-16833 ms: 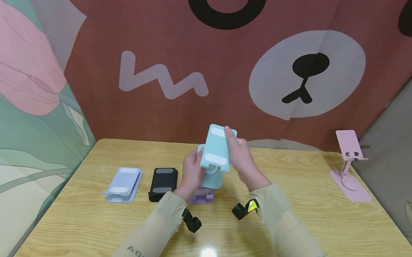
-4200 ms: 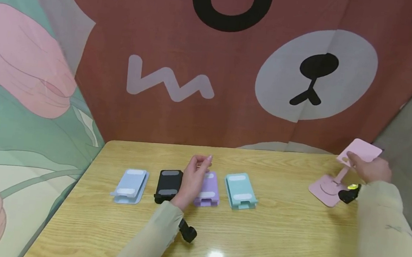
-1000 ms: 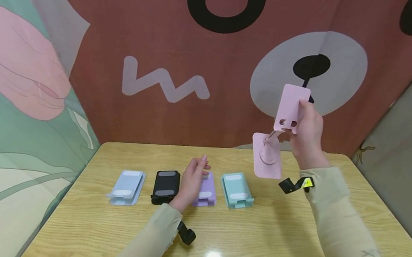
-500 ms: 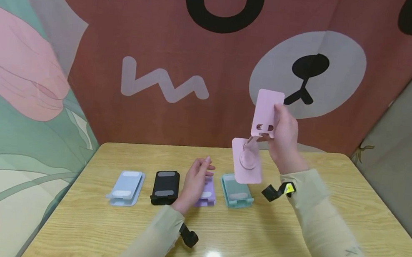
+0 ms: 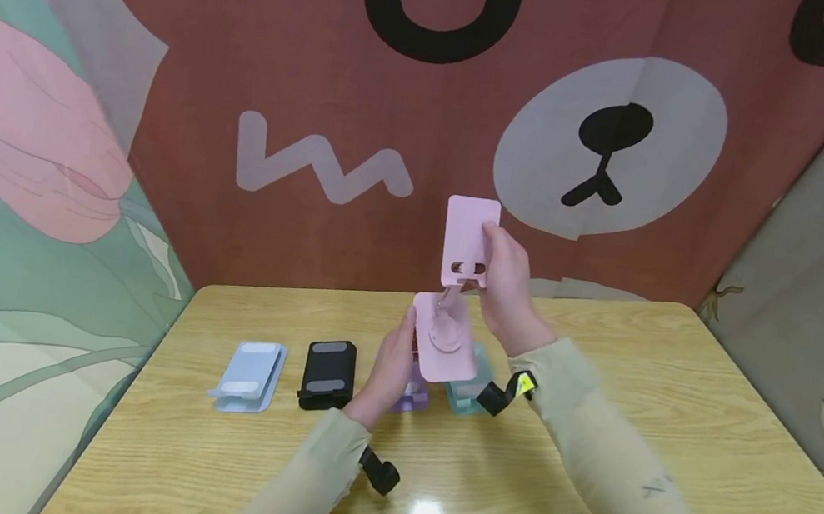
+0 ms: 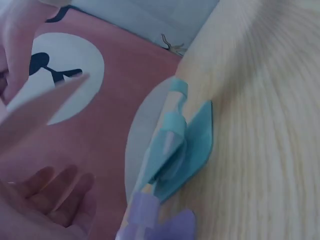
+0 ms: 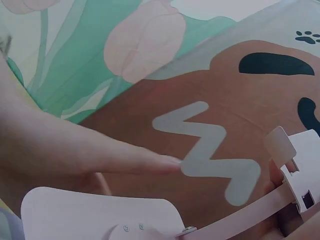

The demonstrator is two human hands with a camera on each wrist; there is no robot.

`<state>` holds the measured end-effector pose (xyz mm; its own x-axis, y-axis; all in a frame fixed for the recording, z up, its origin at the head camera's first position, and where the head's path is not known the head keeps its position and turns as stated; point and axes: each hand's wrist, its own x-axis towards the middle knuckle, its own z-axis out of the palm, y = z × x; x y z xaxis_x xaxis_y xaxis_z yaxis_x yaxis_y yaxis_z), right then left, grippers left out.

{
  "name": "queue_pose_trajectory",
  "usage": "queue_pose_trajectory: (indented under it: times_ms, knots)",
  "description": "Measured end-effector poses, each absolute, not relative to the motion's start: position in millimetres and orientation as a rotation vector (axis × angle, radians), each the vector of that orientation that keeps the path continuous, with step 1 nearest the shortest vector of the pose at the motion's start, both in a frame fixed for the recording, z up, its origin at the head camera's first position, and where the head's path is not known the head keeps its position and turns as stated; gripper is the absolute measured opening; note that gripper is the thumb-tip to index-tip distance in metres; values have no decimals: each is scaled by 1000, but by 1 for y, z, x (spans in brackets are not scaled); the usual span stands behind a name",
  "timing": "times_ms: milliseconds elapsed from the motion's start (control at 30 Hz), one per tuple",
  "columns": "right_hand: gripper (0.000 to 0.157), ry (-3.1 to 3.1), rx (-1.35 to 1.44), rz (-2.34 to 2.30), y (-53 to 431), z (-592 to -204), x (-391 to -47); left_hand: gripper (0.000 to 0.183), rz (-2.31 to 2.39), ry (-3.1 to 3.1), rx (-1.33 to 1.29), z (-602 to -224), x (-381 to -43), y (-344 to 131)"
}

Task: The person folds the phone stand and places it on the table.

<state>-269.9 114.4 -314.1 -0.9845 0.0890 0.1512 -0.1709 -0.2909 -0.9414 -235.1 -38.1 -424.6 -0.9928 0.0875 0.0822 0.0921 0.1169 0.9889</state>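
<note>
In the head view my right hand point(image 5: 510, 288) pinches the upper plate of a pink folding phone stand point(image 5: 465, 233), its thumb on the plate's front. The stand is unfolded and held above the table, its base plate point(image 7: 100, 215) lower in the right wrist view. My left hand point(image 5: 386, 372) is at the base's left edge with its fingers loosely extended; the right wrist view shows it beside the base, not gripping. Behind the base, partly covered, lie a purple folded stand point(image 5: 414, 395) and a teal folded stand point(image 5: 464, 395).
A black folded stand point(image 5: 328, 374) and a light blue one point(image 5: 249, 376) lie on the wooden table point(image 5: 666, 418) to the left. A cloth with a printed bear point(image 5: 426, 124) hangs right behind the table's far edge.
The pink stand was lifted from the table's right side and carried left by my right hand to my left hand. Earlier, both hands held the teal stand, which now lies folded on the table.
</note>
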Motion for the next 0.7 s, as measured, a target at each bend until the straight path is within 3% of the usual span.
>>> queue_pose_trajectory:
  times_ms: [100,233,700]
  knots:
    - [45,-1789,117,2388,107,-318,-269,85,-2107,-2389,-133,-423,-236,-36]
    - [45,-1816,124,2378,101,-322,-266,85,-2183,-2385,-129,-421,-237,-35]
    - [52,-1915,172,2310,98,-322,-260,52,-2033,-2213,-9,-425,-235,-33]
